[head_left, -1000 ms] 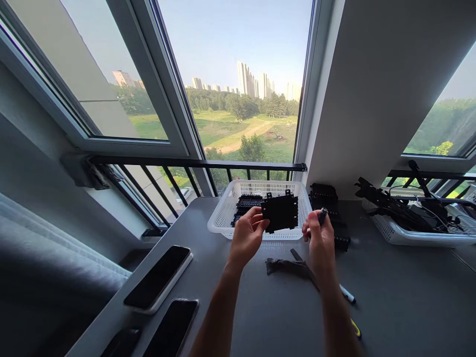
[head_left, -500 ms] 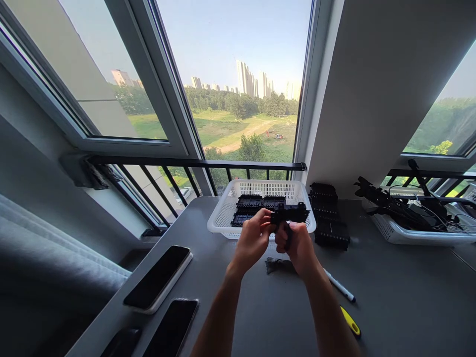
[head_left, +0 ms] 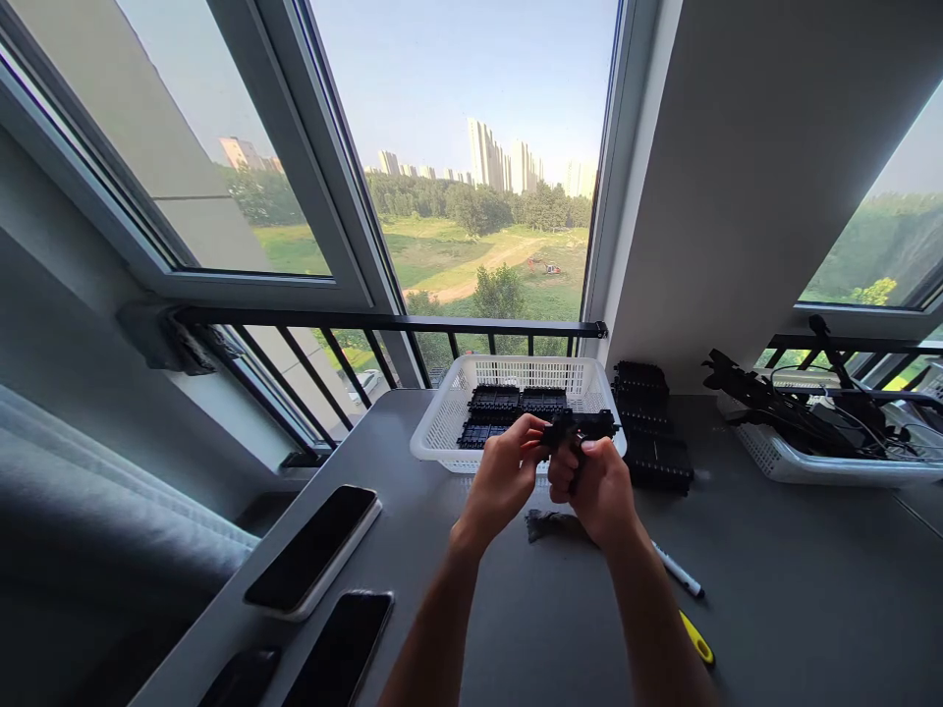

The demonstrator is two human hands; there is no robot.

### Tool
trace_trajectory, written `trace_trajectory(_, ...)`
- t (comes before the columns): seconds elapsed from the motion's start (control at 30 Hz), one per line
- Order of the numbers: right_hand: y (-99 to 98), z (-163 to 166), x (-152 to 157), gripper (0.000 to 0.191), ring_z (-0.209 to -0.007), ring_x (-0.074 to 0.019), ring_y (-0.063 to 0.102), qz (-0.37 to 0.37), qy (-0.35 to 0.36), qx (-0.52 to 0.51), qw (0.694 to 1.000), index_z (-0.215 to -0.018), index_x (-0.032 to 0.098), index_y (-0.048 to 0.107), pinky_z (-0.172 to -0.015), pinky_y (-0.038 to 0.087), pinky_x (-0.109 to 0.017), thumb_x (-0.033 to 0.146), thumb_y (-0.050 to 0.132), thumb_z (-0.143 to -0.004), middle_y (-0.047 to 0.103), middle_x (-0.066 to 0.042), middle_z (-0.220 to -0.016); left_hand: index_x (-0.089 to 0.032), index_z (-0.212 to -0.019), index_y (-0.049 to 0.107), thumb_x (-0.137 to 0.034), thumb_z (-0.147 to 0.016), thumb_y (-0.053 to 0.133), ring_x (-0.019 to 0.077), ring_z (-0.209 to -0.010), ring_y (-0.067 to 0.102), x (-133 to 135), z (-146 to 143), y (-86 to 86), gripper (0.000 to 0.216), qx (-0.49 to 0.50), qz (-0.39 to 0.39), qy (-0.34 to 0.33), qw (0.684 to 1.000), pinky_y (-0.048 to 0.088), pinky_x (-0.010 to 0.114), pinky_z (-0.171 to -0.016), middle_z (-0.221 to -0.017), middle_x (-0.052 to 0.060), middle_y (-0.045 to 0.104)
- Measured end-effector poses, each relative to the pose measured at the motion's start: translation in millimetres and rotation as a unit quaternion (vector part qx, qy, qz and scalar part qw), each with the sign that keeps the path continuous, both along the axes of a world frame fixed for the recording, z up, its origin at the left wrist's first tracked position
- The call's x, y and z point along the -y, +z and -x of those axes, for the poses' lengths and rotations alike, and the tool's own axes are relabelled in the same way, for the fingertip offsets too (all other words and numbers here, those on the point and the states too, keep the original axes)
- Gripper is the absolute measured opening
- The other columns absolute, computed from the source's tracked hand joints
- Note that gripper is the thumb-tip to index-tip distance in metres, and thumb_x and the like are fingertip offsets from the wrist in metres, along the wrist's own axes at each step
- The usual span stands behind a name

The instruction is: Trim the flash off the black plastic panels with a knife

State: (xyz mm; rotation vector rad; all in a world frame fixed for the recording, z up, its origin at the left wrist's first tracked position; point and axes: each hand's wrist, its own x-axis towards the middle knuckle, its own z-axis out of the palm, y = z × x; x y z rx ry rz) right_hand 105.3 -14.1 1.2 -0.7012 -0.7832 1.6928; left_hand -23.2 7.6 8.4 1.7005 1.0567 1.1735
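Note:
My left hand (head_left: 503, 475) pinches the left edge of a flat black plastic part (head_left: 587, 426), held edge-on above the table in front of a white basket (head_left: 446, 417). My right hand (head_left: 598, 487) is closed just below the part, gripping a dark tool (head_left: 576, 458) whose tip meets the part's underside. More black parts (head_left: 508, 403) lie inside the basket. A stack of the same black parts (head_left: 651, 432) stands right of the basket.
A grey cloth (head_left: 549, 525), a white marker (head_left: 679, 572) and a yellow-handled tool (head_left: 696, 639) lie on the grey table. Three phones (head_left: 313, 550) lie at the left front. A second white tray (head_left: 803, 437) of black cables sits at right. Windows with a black rail stand behind.
The black part went from facing me to edge-on. My right hand moved left from beside the part to under it, bringing the dark tool up against it.

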Motion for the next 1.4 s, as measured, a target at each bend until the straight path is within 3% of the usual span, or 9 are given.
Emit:
trace_trajectory(0.5,3.6,-4.2,-1.1,0.027,-0.055,-0.013,0.023,0.009,-0.023,-0.027,0.999,-0.061,0.023,0.036,-0.047,0.022,-0.025,0.047,0.045,-0.067,0.025,0.004,-0.059,-0.02,-0.094,0.062,-0.015,-0.079,0.052,0.0204,-0.088,0.07,-3.4,2.1,-3.7,0.019,-0.009,-0.013,0.019,1.0,0.054,0.029,-0.078,-0.089,0.005,0.072)
trace_trajectory(0.77,4.7,-4.1,3.0,0.037,-0.057,-0.0123,0.027,-0.031,0.001,0.059,0.998,-0.066,0.022,0.039,-0.05,0.026,-0.024,0.057,0.047,-0.075,0.031,0.004,-0.062,-0.02,-0.093,0.063,-0.018,-0.078,0.055,0.0221,-0.091,0.069,-3.2,2.9,-3.8,0.017,0.01,0.0,0.034,0.999,0.053,0.03,-0.078,-0.089,0.005,0.072)
trace_trajectory(0.9,2.4,-21.8,2.9,0.035,-0.056,-0.0107,0.03,-0.058,-0.139,0.123,0.981,-0.066,0.022,0.041,-0.049,0.026,-0.023,0.051,0.059,-0.074,0.036,0.004,-0.063,-0.02,-0.099,0.062,-0.028,-0.079,0.06,0.0241,-0.094,0.068,-10.2,7.3,-8.9,0.022,0.044,0.022,0.084,0.995,0.053,0.033,-0.081,-0.093,0.007,0.072)
trace_trajectory(1.0,-4.3,-36.1,-3.2,0.036,-0.054,-0.0106,0.033,-0.067,-0.27,0.191,0.941,-0.065,0.021,0.044,-0.049,0.029,-0.024,0.052,0.059,-0.076,0.041,0.004,-0.062,-0.019,-0.103,0.06,-0.033,-0.076,0.065,0.0243,-0.098,0.067,-15.9,9.7,-12.4,0.031,0.095,0.045,0.069,0.992,0.052,0.035,-0.085,-0.098,0.008,0.07)
trace_trajectory(1.07,-7.4,-41.9,-6.9,0.038,-0.056,-0.0113,0.04,-0.063,-0.314,0.243,0.915,-0.065,0.021,0.048,-0.05,0.033,-0.025,0.055,0.06,-0.076,0.047,0.003,-0.063,-0.019,-0.104,0.058,-0.037,-0.074,0.068,0.0239,-0.099,0.066,-17.4,9.8,-13.4,0.036,0.14,0.053,0.044,0.988,0.051,0.035,-0.086,-0.1,0.008,0.069)
trace_trajectory(1.13,-7.2,-43.6,-8.0,0.039,-0.06,-0.0133,0.049,-0.036,-0.281,0.24,0.928,-0.068,0.02,0.053,-0.052,0.038,-0.025,0.057,0.064,-0.073,0.055,0.001,-0.066,-0.019,-0.103,0.056,-0.041,-0.075,0.068,0.0236,-0.098,0.065,-16.1,8.4,-12.7,0.037,0.185,0.051,0.025,0.981,0.052,0.036,-0.086,-0.099,0.008,0.069)
trace_trajectory(1.23,-1.4,-40.9,-4.8,0.042,-0.064,-0.0181,0.058,0.026,-0.132,0.113,0.985,-0.076,0.021,0.053,-0.051,0.044,-0.027,0.059,0.067,-0.069,0.06,-0.002,-0.069,-0.021,-0.098,0.052,-0.043,-0.077,0.068,0.024,-0.1,0.064,-10.1,5.2,-8.9,0.035,0.223,0.018,0.003,0.975,0.05,0.039,-0.089,-0.097,0.007,0.068)
trace_trajectory(1.3,3.3,-38.1,-1.7,0.041,-0.063,-0.0182,0.058,0.048,-0.059,0.03,0.997,-0.078,0.021,0.051,-0.048,0.045,-0.027,0.057,0.068,-0.069,0.059,-0.001,-0.069,-0.023,-0.095,0.05,-0.043,-0.078,0.068,0.0249,-0.107,0.062,-5.7,3.5,-5.7,0.032,0.233,-0.015,-0.024,0.972,0.048,0.04,-0.094,-0.098,0.007,0.068)
trace_trajectory(1.4,7.4,-34.1,0.5,0.036,-0.058,-0.0125,0.052,0.037,-0.06,-0.034,0.997,-0.075,0.022,0.046,-0.047,0.045,-0.023,0.038,0.077,-0.064,0.051,0.005,-0.064,-0.023,-0.093,0.05,-0.04,-0.077,0.07,0.0264,-0.116,0.058,-1.5,2.2,-2.1,0.031,0.246,-0.034,-0.057,0.967,0.046,0.041,-0.097,-0.11,0.009,0.067)
